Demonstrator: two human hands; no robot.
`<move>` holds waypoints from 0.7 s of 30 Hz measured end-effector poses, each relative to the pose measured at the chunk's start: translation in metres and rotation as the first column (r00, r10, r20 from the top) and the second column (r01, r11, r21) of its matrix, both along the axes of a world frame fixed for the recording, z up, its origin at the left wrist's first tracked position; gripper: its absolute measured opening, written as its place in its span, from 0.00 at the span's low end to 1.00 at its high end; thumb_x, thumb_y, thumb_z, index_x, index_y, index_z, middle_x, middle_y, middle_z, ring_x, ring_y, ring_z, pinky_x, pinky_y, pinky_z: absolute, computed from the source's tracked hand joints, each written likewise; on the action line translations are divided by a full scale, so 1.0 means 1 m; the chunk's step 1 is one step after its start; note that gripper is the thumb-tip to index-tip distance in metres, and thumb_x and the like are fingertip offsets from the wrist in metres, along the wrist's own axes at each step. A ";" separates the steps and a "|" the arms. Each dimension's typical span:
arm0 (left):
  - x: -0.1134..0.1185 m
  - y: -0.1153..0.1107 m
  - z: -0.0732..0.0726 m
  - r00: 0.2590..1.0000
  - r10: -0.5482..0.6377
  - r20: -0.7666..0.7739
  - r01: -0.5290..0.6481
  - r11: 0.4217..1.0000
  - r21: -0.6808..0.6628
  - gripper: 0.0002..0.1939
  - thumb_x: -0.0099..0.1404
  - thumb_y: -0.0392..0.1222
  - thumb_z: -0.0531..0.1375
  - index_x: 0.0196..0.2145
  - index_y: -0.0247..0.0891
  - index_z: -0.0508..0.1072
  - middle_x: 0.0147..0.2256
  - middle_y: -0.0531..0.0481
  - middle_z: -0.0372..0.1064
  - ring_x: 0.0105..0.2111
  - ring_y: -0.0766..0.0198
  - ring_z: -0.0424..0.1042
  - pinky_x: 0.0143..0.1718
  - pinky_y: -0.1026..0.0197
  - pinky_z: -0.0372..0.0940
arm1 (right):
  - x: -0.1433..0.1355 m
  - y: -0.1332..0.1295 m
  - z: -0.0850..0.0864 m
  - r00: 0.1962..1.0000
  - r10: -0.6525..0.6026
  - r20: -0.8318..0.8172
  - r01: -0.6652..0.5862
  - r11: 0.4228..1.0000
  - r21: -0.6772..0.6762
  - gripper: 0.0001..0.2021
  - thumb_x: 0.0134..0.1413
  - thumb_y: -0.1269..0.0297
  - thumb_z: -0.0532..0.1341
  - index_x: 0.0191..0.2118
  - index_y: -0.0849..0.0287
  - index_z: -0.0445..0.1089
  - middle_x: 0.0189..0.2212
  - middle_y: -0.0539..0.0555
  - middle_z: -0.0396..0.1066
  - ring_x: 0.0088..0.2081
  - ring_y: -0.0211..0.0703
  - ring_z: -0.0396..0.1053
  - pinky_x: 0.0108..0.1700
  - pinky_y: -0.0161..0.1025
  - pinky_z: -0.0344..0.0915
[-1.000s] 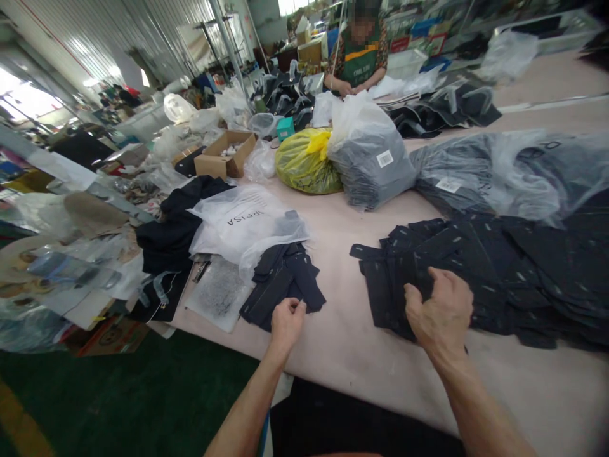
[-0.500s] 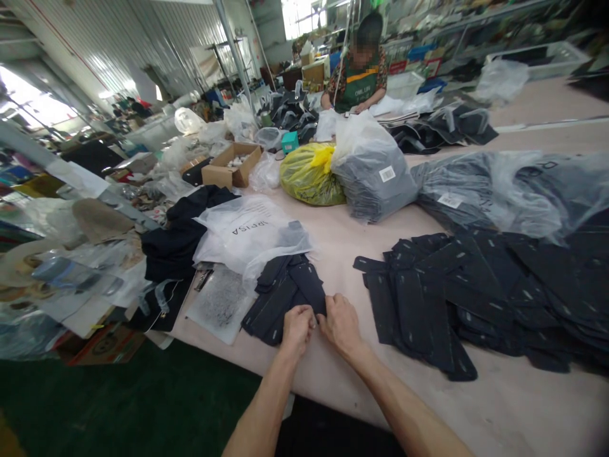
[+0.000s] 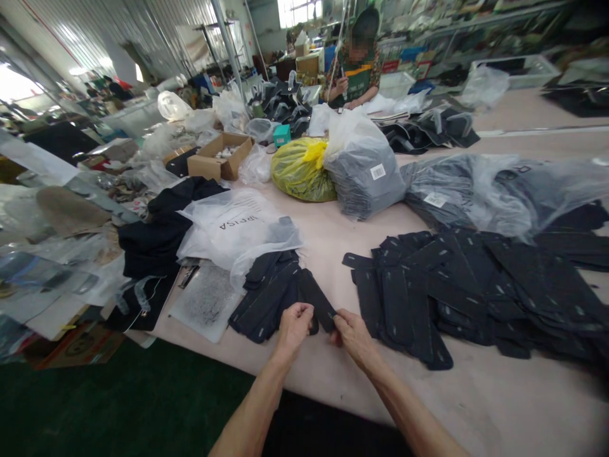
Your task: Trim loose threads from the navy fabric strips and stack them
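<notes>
My right hand (image 3: 353,333) pinches the near end of a dark fabric strip (image 3: 316,298), which slants away toward the pile on the left. My left hand (image 3: 294,325) is closed in a pinch just left of that strip; whatever its fingertips hold is too small to make out. Beside and beyond my left hand lies a small pile of dark strips (image 3: 266,303) with small pale marks near their ends. A far larger heap of similar dark pieces (image 3: 423,292) spreads over the table to the right of my right hand.
A printed translucent plastic bag (image 3: 238,222) overlaps the small pile, with a flat speckled clear sheet (image 3: 204,301) beside it. Farther back stand a yellow bag (image 3: 302,174), a filled plastic bag (image 3: 366,168) and an open cardboard box (image 3: 223,158). A co-worker (image 3: 356,70) is across the table (image 3: 328,231).
My right hand has moved slightly away from my left, drawing the strip's near end rightward, so the hands are farther apart. The co-worker has raised one hand.
</notes>
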State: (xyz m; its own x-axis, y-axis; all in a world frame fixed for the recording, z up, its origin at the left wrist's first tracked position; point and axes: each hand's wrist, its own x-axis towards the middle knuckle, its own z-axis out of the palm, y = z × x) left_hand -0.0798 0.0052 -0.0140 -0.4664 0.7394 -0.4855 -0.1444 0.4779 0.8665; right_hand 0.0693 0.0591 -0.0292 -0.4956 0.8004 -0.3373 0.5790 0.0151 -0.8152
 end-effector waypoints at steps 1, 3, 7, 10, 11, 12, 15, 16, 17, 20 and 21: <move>0.001 0.000 0.001 1.000 0.002 0.012 -0.002 1.000 -0.006 0.17 0.58 0.53 0.60 0.33 0.35 0.72 0.17 0.58 0.60 0.14 0.74 0.55 0.14 0.69 0.45 | 0.005 -0.002 0.001 0.996 -0.034 -0.081 0.026 0.996 -0.089 0.17 0.62 0.59 0.44 0.33 0.59 0.67 0.18 0.50 0.69 0.21 0.41 0.66 0.27 0.36 0.57; 0.004 -0.002 0.005 0.999 0.016 0.038 -0.016 1.000 -0.015 0.19 0.58 0.57 0.59 0.31 0.35 0.69 0.17 0.58 0.59 0.14 0.74 0.54 0.13 0.69 0.44 | 0.013 -0.006 0.006 0.954 -0.149 -0.262 0.074 0.959 -0.275 0.16 0.60 0.55 0.49 0.32 0.59 0.68 0.16 0.50 0.69 0.20 0.41 0.65 0.28 0.36 0.58; 0.007 -0.002 0.012 0.997 0.078 0.015 -0.078 0.997 0.000 0.21 0.55 0.58 0.63 0.32 0.36 0.68 0.18 0.59 0.60 0.14 0.74 0.55 0.13 0.70 0.45 | 0.024 -0.013 0.022 0.881 -0.238 -0.408 0.051 0.906 -0.419 0.14 0.54 0.54 0.56 0.29 0.60 0.69 0.16 0.50 0.68 0.21 0.40 0.64 0.31 0.37 0.58; 0.001 0.001 0.018 0.979 0.206 0.013 -0.206 0.978 0.041 0.23 0.53 0.59 0.64 0.35 0.37 0.67 0.19 0.60 0.60 0.14 0.75 0.56 0.14 0.71 0.47 | 0.035 -0.019 0.030 0.885 -0.152 -0.441 -0.055 0.905 -0.422 0.13 0.54 0.56 0.58 0.28 0.60 0.69 0.17 0.49 0.69 0.22 0.39 0.64 0.32 0.36 0.58; -0.003 0.002 0.022 0.972 0.233 0.043 -0.235 0.971 0.053 0.24 0.53 0.60 0.64 0.35 0.37 0.67 0.18 0.61 0.60 0.14 0.75 0.56 0.14 0.71 0.47 | 0.039 -0.021 0.031 0.886 -0.117 -0.449 -0.096 0.901 -0.424 0.12 0.54 0.56 0.58 0.28 0.60 0.69 0.18 0.49 0.69 0.23 0.39 0.65 0.32 0.36 0.58; -0.006 0.003 0.025 0.968 0.238 0.077 -0.243 0.968 0.061 0.24 0.52 0.60 0.64 0.34 0.37 0.67 0.18 0.61 0.59 0.14 0.74 0.56 0.13 0.71 0.47 | 0.043 -0.022 0.032 0.885 -0.086 -0.458 -0.135 0.893 -0.428 0.12 0.54 0.57 0.58 0.28 0.60 0.70 0.18 0.49 0.69 0.23 0.39 0.65 0.33 0.36 0.58; -0.011 0.002 0.035 0.975 0.174 0.136 -0.186 0.979 0.086 0.22 0.51 0.59 0.65 0.28 0.37 0.65 0.16 0.61 0.58 0.13 0.75 0.55 0.12 0.71 0.44 | 0.049 -0.026 0.036 0.854 -0.058 -0.517 -0.222 0.858 -0.463 0.09 0.52 0.60 0.61 0.30 0.61 0.71 0.24 0.50 0.71 0.27 0.39 0.66 0.34 0.36 0.59; -0.009 0.000 0.038 0.978 0.145 0.152 -0.159 0.984 0.086 0.21 0.51 0.58 0.66 0.26 0.38 0.64 0.16 0.60 0.58 0.13 0.75 0.54 0.12 0.71 0.43 | 0.048 -0.026 0.038 0.833 -0.082 -0.548 -0.231 0.848 -0.478 0.08 0.51 0.60 0.62 0.32 0.61 0.71 0.27 0.50 0.72 0.29 0.39 0.66 0.34 0.36 0.60; -0.005 -0.002 0.040 0.978 0.110 0.177 -0.126 0.989 0.083 0.21 0.52 0.57 0.66 0.25 0.38 0.63 0.15 0.60 0.58 0.12 0.75 0.54 0.12 0.71 0.42 | 0.046 -0.026 0.040 0.808 -0.124 -0.576 -0.227 0.836 -0.499 0.09 0.51 0.60 0.63 0.34 0.60 0.72 0.28 0.50 0.72 0.30 0.39 0.66 0.34 0.35 0.60; 0.014 -0.009 0.043 0.962 -0.009 0.274 -0.010 0.998 0.068 0.21 0.53 0.56 0.65 0.24 0.38 0.62 0.15 0.60 0.58 0.12 0.75 0.53 0.12 0.70 0.41 | 0.037 -0.022 0.044 0.742 -0.292 -0.604 -0.176 0.784 -0.596 0.12 0.50 0.59 0.65 0.39 0.59 0.70 0.29 0.49 0.72 0.26 0.37 0.65 0.30 0.34 0.61; 0.020 -0.011 0.044 0.953 -0.040 0.300 0.023 0.998 0.061 0.20 0.54 0.56 0.64 0.25 0.39 0.61 0.16 0.60 0.58 0.12 0.75 0.53 0.12 0.70 0.41 | 0.034 -0.021 0.045 0.728 -0.336 -0.597 -0.159 0.765 -0.624 0.12 0.49 0.58 0.65 0.38 0.59 0.70 0.28 0.49 0.71 0.25 0.36 0.64 0.29 0.34 0.61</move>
